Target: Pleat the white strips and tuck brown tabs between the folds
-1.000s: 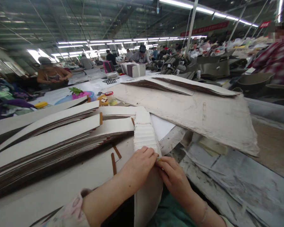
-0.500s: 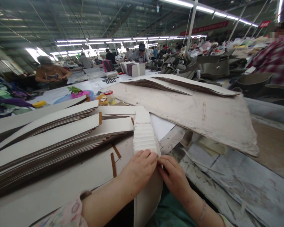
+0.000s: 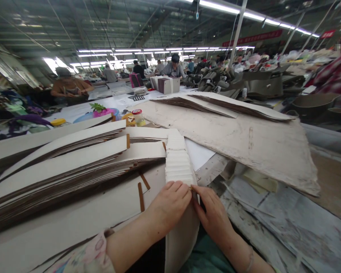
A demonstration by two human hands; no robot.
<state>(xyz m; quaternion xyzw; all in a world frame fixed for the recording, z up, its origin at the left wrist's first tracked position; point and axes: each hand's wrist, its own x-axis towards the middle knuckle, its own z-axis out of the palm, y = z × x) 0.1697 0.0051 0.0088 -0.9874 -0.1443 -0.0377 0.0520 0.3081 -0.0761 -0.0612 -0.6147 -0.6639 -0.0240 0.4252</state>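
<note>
- Head view: the left hand (image 3: 170, 203) and right hand (image 3: 213, 214) meet at the near end of a white strip stack (image 3: 178, 161), a fanned, stepped pile of narrow white pieces running away from the person.
- Change since a second ago: almost none. Both hands stay at the same near edge, fingertips slightly shifted; the view itself has tilted a little. My read: fine fingertip work on the nearest piece is ongoing, no piece lifted clear.
- Left hand: curled, fingers pressing down on the top of the nearest strip, thumb tucked under. Pinching it, as far as I can tell.
- Right hand: fingers bent, tips touching the same strip edge from the right side, a small tan bit just visible between the two hands. Whether it grips or only touches, cannot tell.
- The nearest strip hangs over the bench (image 3: 272, 231) edge toward the person's lap, below both hands.
- Left of the stack: long card piles (image 3: 65, 167), white on top with brown edges, touching the stack's left side; loose brown slips (image 3: 141, 191) just beside the left hand.
- Right and beyond: a big worn board (image 3: 244, 140), well apart from the hands.
- Far off: a jar (image 3: 138, 115) and other people at work.
</note>
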